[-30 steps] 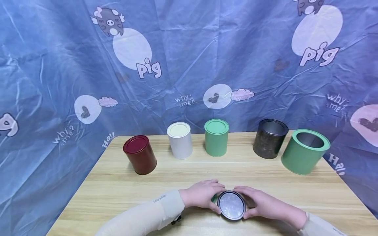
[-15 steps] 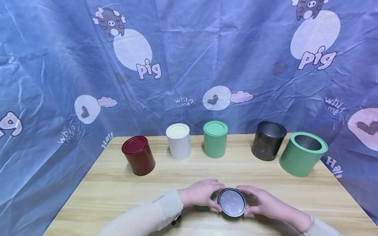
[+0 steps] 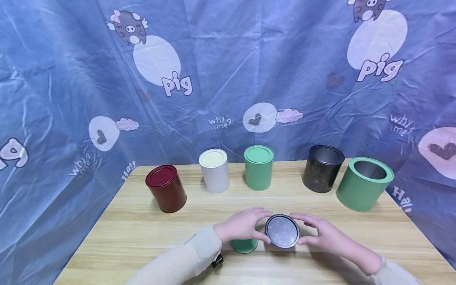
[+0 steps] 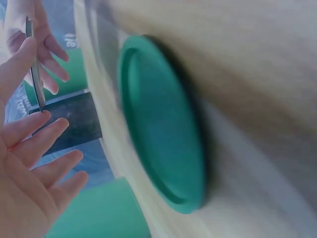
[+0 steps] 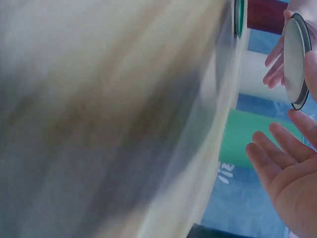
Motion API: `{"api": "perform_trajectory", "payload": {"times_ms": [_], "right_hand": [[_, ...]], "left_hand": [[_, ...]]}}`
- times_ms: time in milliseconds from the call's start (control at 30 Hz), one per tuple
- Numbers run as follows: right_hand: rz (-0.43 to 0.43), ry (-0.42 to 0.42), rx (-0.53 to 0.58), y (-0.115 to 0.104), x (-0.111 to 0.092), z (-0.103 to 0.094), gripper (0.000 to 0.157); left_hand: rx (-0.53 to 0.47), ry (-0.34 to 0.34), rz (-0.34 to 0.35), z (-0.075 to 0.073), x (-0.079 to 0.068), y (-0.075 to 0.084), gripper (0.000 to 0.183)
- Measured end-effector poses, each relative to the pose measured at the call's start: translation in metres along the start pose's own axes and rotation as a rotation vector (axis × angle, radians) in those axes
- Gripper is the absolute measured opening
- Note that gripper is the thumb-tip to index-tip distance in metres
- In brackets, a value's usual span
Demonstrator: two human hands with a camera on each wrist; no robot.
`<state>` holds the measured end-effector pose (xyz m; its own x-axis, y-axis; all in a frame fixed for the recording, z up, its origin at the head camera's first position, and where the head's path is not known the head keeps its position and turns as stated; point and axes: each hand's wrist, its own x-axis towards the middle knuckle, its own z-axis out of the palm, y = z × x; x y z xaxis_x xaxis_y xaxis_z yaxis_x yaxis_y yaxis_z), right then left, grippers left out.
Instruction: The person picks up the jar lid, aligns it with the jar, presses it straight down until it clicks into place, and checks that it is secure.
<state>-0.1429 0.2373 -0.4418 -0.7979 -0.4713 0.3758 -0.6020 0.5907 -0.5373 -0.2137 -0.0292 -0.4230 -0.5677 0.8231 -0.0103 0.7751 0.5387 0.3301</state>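
A round black-rimmed can lid point(image 3: 282, 231) with a grey metallic face is held between my two hands, raised over the table. My left hand point(image 3: 242, 226) pinches its left edge with thumb and index finger, the other fingers spread in the left wrist view. On the opposite edge, my right hand point(image 3: 325, 236) holds the lid likewise with thumb and index finger. Seen edge-on, the lid point(image 5: 295, 59) shows its paler side in the right wrist view. Beneath my left hand a green lid point(image 4: 163, 124) lies flat on the wooden table, partly hidden in the head view.
Along the table's point(image 3: 135, 237) far side stand a dark red can point(image 3: 167, 190), a white can point(image 3: 215, 174) and a green can point(image 3: 259, 170), all lidded. Farther right are an open black can point(image 3: 322, 172) and a wider open green can point(image 3: 361, 190). A blue printed curtain point(image 3: 228, 71) hangs behind.
Both hands have raised the black lid and carried it slightly away from me and to the right. More of the green lid now shows below my left hand.
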Motion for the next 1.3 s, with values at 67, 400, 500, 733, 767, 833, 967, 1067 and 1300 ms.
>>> {"api": "perform_trajectory", "payload": {"times_ms": [67, 400, 500, 733, 767, 833, 967, 1067, 1300], "right_hand": [[0.012, 0.025, -0.026, 0.000, 0.000, -0.004, 0.063], [0.047, 0.110, -0.066, 0.001, 0.002, -0.026, 0.061], [0.051, 0.104, -0.088, 0.002, 0.002, -0.034, 0.063], [-0.002, 0.144, -0.026, 0.004, 0.006, -0.049, 0.067], [-0.013, 0.153, -0.004, 0.004, 0.007, -0.050, 0.067], [-0.025, 0.162, 0.025, 0.004, 0.008, -0.054, 0.068], [-0.013, 0.173, 0.022, 0.005, 0.010, -0.063, 0.069], [0.007, 0.190, -0.008, 0.006, 0.012, -0.072, 0.070], [0.028, 0.209, -0.078, 0.010, 0.016, -0.099, 0.074]], "left_hand": [[-0.013, 0.012, 0.001, -0.003, 0.004, 0.001, 0.076], [-0.119, 0.059, -0.008, -0.016, 0.022, 0.008, 0.076], [-0.133, 0.065, 0.000, -0.018, 0.028, 0.008, 0.075], [-0.170, 0.088, 0.001, -0.026, 0.042, 0.011, 0.074], [-0.175, 0.092, -0.002, -0.027, 0.044, 0.012, 0.074], [-0.185, 0.100, -0.006, -0.030, 0.049, 0.013, 0.074], [-0.226, 0.124, 0.005, -0.036, 0.060, 0.017, 0.074], [-0.242, 0.146, 0.026, -0.042, 0.070, 0.020, 0.074], [-0.253, 0.164, 0.055, -0.054, 0.093, 0.027, 0.074]]}}
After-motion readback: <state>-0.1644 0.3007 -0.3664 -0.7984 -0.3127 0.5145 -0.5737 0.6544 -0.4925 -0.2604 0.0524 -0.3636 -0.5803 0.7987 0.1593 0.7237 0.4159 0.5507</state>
